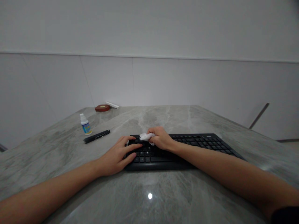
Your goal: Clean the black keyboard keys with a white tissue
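Tissue (146,137), white and crumpled, lies over the upper left keys of the black keyboard (163,165), pinched in our right hand (161,139). We have the thumb and fingers closed on it; most of the wad pokes out past the fingertips on the left, with a small bit below them. Our left hand (116,155) is open and holds nothing, its fingers parted and resting on the keyboard's left end, just beside the tissue. Near the keyboard's upper right corner we see a small pale mark, too tiny to read, and we cannot make out the key letters.

Left of the keyboard, on the grey marbled table (161,202), a small white bottle (86,125) stands upright with its white top on. Its label is blue with some yellow, but we cannot read the words or tell what is inside. Just beside it lies a slim black object (97,136) with a shiny strip along it. Farther back, near the wall (149,81), we have a reddish-brown case (102,108) bearing a pale, unreadable label, its contents hidden from us, and next to it a thin white bar (112,105).
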`<state>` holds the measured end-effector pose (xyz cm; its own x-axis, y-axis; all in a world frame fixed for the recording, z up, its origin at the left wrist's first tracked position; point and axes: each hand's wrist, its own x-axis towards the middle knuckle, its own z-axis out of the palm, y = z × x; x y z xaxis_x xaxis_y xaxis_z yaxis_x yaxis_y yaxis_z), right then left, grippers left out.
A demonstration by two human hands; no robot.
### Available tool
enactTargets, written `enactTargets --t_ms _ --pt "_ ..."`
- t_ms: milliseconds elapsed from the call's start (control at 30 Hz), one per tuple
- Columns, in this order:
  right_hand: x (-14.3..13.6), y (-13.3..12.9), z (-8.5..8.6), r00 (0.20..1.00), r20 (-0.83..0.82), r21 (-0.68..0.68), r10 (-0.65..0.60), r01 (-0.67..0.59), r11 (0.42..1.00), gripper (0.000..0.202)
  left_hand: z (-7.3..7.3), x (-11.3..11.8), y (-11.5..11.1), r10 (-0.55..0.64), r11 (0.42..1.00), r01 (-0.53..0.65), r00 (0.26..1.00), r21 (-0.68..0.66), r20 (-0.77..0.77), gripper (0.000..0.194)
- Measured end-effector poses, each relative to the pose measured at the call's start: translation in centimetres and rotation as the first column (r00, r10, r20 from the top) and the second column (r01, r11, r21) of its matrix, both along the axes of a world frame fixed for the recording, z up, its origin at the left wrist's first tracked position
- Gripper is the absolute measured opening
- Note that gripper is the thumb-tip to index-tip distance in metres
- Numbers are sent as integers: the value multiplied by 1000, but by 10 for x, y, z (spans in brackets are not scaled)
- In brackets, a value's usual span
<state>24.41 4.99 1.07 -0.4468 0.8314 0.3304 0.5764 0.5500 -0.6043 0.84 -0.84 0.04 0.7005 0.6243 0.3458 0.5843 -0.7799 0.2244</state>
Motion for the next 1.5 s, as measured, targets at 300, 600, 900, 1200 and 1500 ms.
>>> enactTargets --t_ms 300,600,900,1200,1500 --pt "0 -2 -2 998 -28 33 53 -52 998 11 1 1 -1 -9 1000 9 1000 7 -1 38" --pt "0 -4 0 996 -8 49 87 -87 995 13 2 1 -1 -8 1000 8 1000 4 -21 39" --pt "1 -3 0 996 -21 48 88 -86 995 14 1 2 0 -9 1000 9 1000 7 -13 38" --pt "1 -5 1 961 -43 -40 275 -277 960 12 0 1 0 -8 1000 8 1000 23 -1 33" --pt "-1 -6 0 944 -9 69 331 -330 942 16 2 2 0 -18 1000 18 1000 10 -11 42"
